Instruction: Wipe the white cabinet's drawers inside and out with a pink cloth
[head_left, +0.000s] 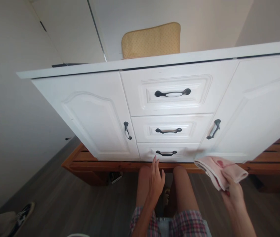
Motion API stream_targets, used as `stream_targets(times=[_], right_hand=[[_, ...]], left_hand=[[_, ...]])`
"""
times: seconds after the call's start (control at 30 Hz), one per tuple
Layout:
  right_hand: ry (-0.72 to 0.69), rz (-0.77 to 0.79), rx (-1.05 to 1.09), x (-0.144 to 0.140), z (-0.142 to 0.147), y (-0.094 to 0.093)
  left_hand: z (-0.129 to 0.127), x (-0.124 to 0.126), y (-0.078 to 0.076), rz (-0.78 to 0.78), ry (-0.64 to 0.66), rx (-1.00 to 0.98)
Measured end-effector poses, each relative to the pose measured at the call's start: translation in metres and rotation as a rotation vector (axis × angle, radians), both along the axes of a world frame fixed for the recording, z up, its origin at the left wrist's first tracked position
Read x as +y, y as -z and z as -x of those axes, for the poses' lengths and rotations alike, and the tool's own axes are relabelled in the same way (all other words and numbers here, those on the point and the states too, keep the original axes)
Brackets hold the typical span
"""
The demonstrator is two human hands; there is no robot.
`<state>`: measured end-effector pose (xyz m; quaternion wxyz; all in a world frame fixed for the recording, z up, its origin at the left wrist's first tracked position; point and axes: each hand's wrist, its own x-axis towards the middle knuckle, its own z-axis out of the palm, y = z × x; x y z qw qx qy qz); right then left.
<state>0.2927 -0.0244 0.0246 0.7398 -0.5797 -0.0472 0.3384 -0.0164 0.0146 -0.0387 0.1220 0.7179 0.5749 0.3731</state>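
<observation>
Plaid shorts (189,222) and two bare knees (179,171) are nearest, by the bottom edge of a white cabinet (133,105). Far left, another person's shoe (23,215) is on the floor (53,200). Next, a brown wooden bench (80,163) sticks out past the cabinet's bottom left corner. A dark flat thing (65,65) lies at the top edge, near the left corner. Then comes the left hand (156,181), just under the lowest drawer's handle (166,154). Its first two fingers point up close together, its thumb stands apart, and it holds nothing. I cannot tell if its tips touch the drawer. On the right, the right hand (235,192) pinches a folded pink cloth (215,168) in front of the cabinet's bottom edge, near the right corner. Some of its fingers are hidden. I think the step in hand is holding the cloth up close to the white front. The next move calls for a firm pinch, so the cloth does not slip, with the left hand out of its way.
</observation>
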Motion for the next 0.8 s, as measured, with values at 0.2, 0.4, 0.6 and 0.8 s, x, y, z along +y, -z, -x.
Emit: stream_targets(times=[0.2,0.4,0.6,0.8], right_hand=[[0.073,0.103,0.145,-0.091,-0.072,0.05],[0.112,0.166,0.069,-0.136,-0.087,0.065],[0.185,0.083,0.059,-0.127,-0.078,0.026],[0.12,0.009,-0.038,-0.119,-0.053,-0.031]], left_hand=[[-0.036,0.035,-0.044,0.086,0.149,0.097],[-0.036,0.048,-0.058,0.177,0.127,0.196],[-0.021,0.044,-0.071,0.193,0.188,0.253],[-0.012,-0.002,-0.07,0.213,0.218,0.267]])
